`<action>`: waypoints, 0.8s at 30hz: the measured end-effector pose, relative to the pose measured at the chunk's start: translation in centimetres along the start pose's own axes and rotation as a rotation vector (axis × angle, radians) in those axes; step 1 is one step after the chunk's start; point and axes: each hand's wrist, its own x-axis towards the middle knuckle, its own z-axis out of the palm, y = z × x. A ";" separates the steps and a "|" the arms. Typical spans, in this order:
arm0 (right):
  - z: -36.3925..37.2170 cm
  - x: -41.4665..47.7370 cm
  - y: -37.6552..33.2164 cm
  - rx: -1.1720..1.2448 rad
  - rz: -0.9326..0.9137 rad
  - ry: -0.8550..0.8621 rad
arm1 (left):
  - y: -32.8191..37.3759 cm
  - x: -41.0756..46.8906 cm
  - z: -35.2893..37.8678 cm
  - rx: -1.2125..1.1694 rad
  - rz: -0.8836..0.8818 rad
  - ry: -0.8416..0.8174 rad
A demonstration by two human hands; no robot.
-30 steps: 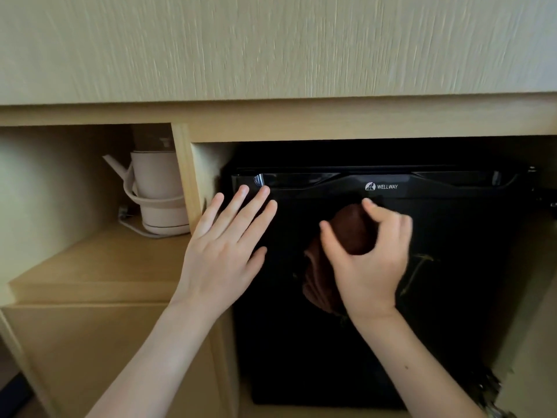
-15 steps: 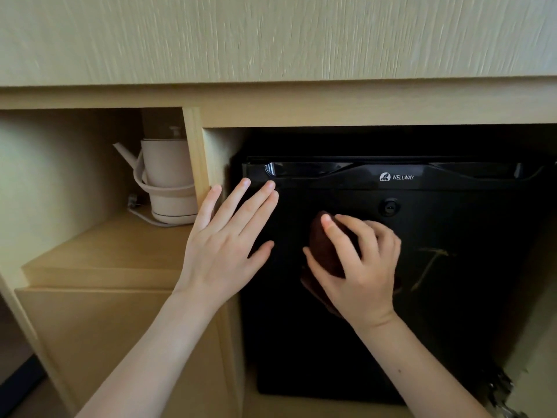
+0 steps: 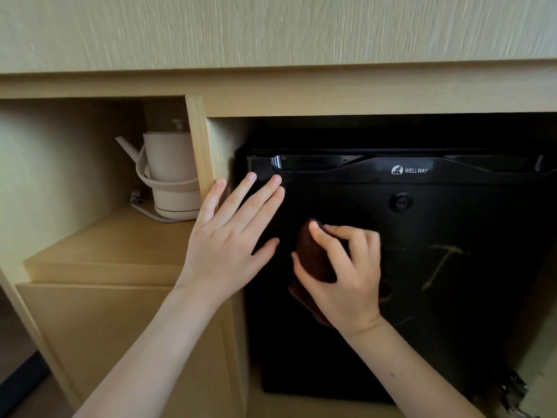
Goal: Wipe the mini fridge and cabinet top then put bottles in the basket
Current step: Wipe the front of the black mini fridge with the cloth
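A black mini fridge [image 3: 452, 224] with a white logo and a round lock sits in a wooden niche. My right hand [image 3: 346, 276] grips a dark brown cloth [image 3: 313, 257] against the left part of the fridge door. My left hand [image 3: 229, 236] lies flat with straight fingers across the fridge's upper left corner and the wooden divider [image 3: 200, 152]. Neither bottles nor a basket are in view.
A cream kettle [image 3: 168, 176] on its base stands on the low cabinet's top [image 3: 114, 245] in the left niche, its cord trailing beside it. A wide wooden panel [image 3: 271, 28] spans above. Yellowish marks [image 3: 443, 263] show on the fridge door.
My right hand has slid the cloth down and to the left across the fridge door. My left hand has stayed at the fridge's left edge.
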 end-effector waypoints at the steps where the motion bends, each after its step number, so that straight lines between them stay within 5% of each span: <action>1: -0.4 -0.1 0.4 -0.002 0.011 0.010 | 0.0 0.0 -0.1 -0.001 0.002 -0.002; 7: -0.5 4.0 0.2 0.027 0.227 0.233 | 0.1 0.1 -0.1 -0.016 -0.007 -0.009; 15: -0.6 0.9 -0.1 0.004 0.031 -0.041 | 0.2 0.2 -0.4 -0.018 -0.005 -0.020; 24: -0.9 3.9 0.5 -0.009 0.164 0.172 | 0.4 0.3 -0.5 -0.012 -0.017 -0.026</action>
